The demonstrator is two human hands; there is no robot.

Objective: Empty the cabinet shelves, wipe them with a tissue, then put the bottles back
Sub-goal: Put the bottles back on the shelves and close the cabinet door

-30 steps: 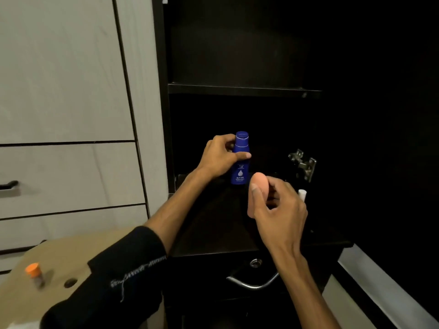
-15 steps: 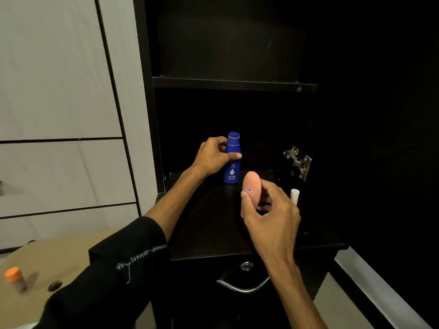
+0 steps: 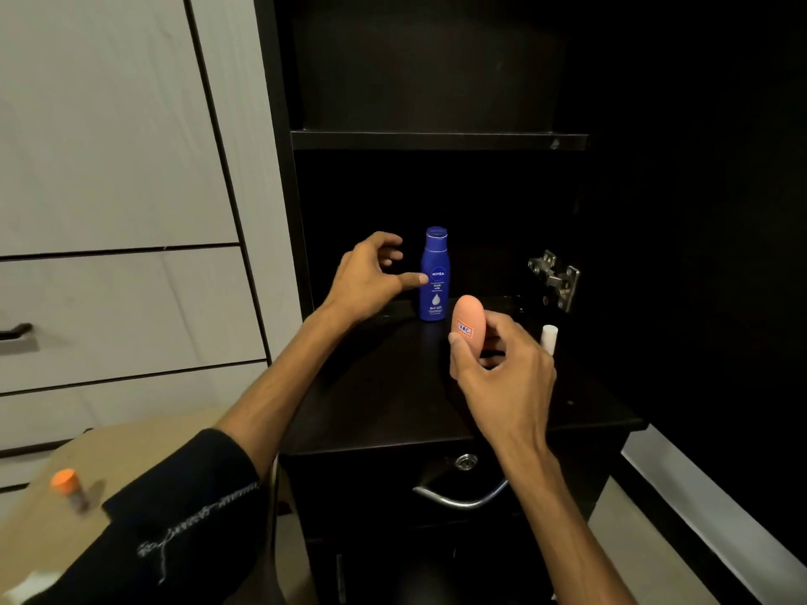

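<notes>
shelf front point(image 3: 393, 412): bare | back: blue bottle point(image 3: 434, 277) upright | right wall: hinge point(image 3: 555, 277)

I see the lotion bottle point(image 3: 434, 275) standing upright on the lower shelf point(image 3: 393, 399) of the open cabinet, toward the back. My left hand point(image 3: 371, 277) sits just left of it, thumb tip at its side. In front and to the right, my right hand point(image 3: 502, 373) holds the egg-shaped bottle point(image 3: 469, 327) above the shelf. A small tube point(image 3: 549, 339) stands right of that hand, below the door hinge point(image 3: 554, 277). The upper shelf point(image 3: 436, 139) lies above. Far left, on the table point(image 3: 131, 451), stands a capped container point(image 3: 70, 489).
</notes>
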